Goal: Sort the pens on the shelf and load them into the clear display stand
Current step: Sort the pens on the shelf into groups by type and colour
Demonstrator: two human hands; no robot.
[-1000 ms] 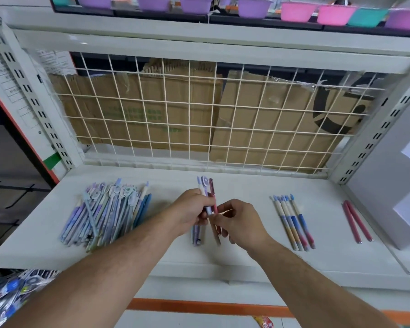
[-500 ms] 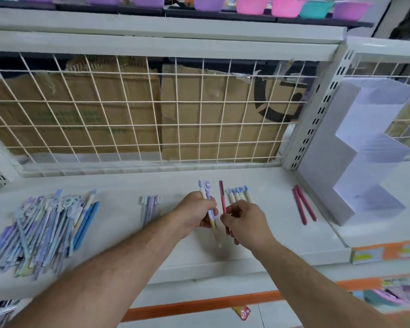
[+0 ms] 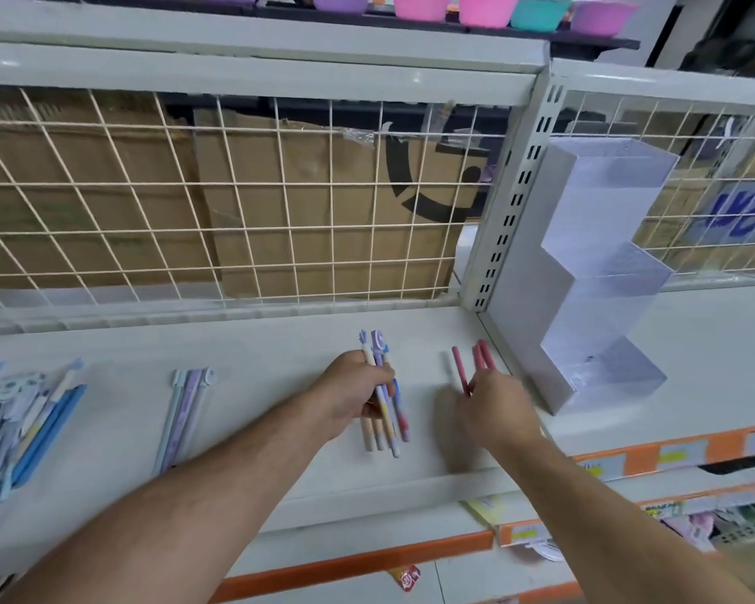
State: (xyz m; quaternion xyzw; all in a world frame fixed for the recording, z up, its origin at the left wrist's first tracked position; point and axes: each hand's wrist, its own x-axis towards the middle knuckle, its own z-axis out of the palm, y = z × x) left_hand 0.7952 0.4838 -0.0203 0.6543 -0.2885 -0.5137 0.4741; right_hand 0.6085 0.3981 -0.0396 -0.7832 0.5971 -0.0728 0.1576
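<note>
"Sorting the pens, how far has it got?"

"About the middle, I think. The left hand (image 3: 352,396) has its fingers curled round a few pale pens (image 3: 380,364), above more pens (image 3: 378,434) lying on the shelf (image 3: 258,364). The right hand (image 3: 497,407) pinches the low end of one red pen (image 3: 458,368), just beside two red pens (image 3: 485,357) near the clear display stand (image 3: 598,272)."

"Are any pens in the stand?"

"I see none. It stands on the next shelf part, to the right."

"What is left?"

"A big pile of pens (image 3: 22,425) lies far to the left, all mixed. A small group (image 3: 184,411) lies between the pile and the hands. So more sorting, then all the loading."
</note>
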